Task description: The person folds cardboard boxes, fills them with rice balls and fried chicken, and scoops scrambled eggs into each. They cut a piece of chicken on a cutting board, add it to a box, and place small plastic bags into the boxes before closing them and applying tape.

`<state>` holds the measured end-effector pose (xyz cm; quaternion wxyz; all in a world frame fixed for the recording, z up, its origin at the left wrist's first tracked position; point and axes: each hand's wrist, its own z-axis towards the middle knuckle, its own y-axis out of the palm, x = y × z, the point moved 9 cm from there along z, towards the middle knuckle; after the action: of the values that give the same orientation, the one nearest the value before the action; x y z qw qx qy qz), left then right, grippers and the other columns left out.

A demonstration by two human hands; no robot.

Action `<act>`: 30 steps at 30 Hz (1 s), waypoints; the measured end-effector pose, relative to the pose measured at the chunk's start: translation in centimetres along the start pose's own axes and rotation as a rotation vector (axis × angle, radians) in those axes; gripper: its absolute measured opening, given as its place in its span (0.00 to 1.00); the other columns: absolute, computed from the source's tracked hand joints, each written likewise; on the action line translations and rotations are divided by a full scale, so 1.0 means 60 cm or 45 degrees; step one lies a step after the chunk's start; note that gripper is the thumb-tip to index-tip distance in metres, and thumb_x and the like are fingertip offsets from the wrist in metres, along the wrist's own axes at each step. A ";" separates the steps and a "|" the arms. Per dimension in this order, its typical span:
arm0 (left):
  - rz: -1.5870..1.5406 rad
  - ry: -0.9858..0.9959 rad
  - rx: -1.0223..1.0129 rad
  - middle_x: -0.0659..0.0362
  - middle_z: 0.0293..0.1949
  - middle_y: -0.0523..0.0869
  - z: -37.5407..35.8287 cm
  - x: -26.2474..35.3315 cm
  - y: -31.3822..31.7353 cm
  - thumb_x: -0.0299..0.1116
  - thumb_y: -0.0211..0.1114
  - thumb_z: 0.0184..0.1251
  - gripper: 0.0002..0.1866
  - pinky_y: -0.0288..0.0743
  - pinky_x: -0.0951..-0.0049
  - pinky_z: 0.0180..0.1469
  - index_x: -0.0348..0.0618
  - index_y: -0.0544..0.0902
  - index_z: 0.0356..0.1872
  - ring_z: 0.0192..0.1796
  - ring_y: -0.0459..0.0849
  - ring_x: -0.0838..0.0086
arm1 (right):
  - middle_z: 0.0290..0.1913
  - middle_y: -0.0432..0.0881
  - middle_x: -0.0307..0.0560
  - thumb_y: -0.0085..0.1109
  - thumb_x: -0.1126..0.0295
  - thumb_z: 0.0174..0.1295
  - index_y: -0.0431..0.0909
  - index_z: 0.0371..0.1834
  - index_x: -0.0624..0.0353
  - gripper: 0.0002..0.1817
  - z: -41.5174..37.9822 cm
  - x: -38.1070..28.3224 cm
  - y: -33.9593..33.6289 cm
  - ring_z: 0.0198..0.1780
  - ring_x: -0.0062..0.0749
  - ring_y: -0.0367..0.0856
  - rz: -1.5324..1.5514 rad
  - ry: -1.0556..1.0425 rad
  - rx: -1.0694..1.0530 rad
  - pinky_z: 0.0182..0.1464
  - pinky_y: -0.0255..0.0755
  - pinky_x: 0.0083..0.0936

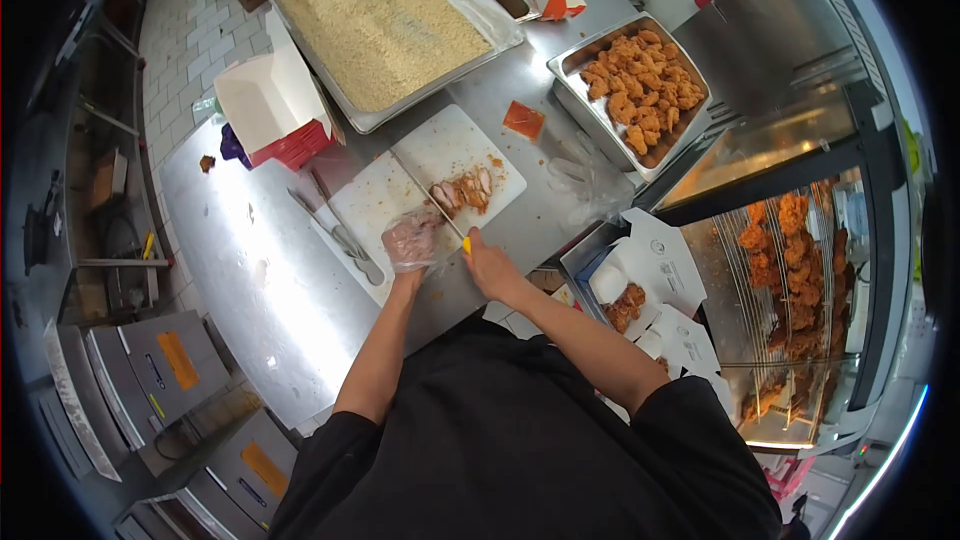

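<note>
My right hand (490, 265) is wrapped round the yellow handle of a long knife (428, 193). The blade lies across a white cutting board (375, 195), at the left end of a row of sliced fried chicken (465, 192). On the left side of the blade is my left hand (412, 238), in a clear plastic glove, with its fingers pressed together at the chicken; whatever lies under them is hidden. Metal tongs (350, 245) rest along the board's left edge.
A large tray of breading (385, 30) stands behind the board, with stacked paper boxes (275, 105) to its left. At the right are a pan of fried pieces (645, 85), a crumpled plastic glove (580, 178), open cartons (655, 265) and a glass warming cabinet (790, 280).
</note>
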<state>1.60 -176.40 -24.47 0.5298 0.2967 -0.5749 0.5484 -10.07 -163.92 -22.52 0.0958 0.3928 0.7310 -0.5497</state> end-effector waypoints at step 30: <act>-0.678 -0.283 -0.411 0.53 0.40 0.85 0.088 0.014 0.147 0.27 0.62 0.60 0.08 0.77 0.71 0.41 0.38 0.82 0.40 0.38 0.83 0.67 | 0.34 0.86 0.49 0.56 0.58 0.68 0.74 0.52 0.57 0.16 -0.708 0.255 0.096 0.37 0.42 0.85 0.890 1.007 1.056 0.40 0.77 0.36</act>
<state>-8.27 -179.23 -25.59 0.6287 0.4069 -0.6109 0.2567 -4.04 -118.93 -19.45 -0.1659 0.7825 0.2691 -0.5364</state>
